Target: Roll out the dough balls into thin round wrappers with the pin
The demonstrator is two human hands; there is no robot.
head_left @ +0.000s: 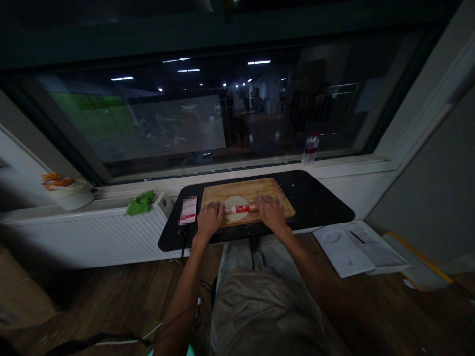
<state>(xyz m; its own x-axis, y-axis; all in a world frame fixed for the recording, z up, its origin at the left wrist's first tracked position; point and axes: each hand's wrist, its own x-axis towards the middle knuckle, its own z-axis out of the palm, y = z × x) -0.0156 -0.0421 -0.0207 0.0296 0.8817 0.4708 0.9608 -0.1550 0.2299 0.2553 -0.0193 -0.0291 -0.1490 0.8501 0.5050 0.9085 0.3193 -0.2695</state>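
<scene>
A wooden cutting board (pixel 260 190) lies on a small black table (pixel 315 202). On it sits a flat round of pale dough (pixel 237 200). A rolling pin with a red and white wrap (pixel 240 209) lies across the dough. My left hand (pixel 210 220) presses down on the pin's left end with fingers curled over it. My right hand (pixel 271 211) rests on the pin's right end in the same way.
A small red and white packet (pixel 187 211) lies on the table's left part. A water bottle (pixel 310 149) stands on the window sill. A green cloth (pixel 141 202) and a white bowl (pixel 72 197) sit on the radiator ledge at left. Papers (pixel 352 247) lie on the floor at right.
</scene>
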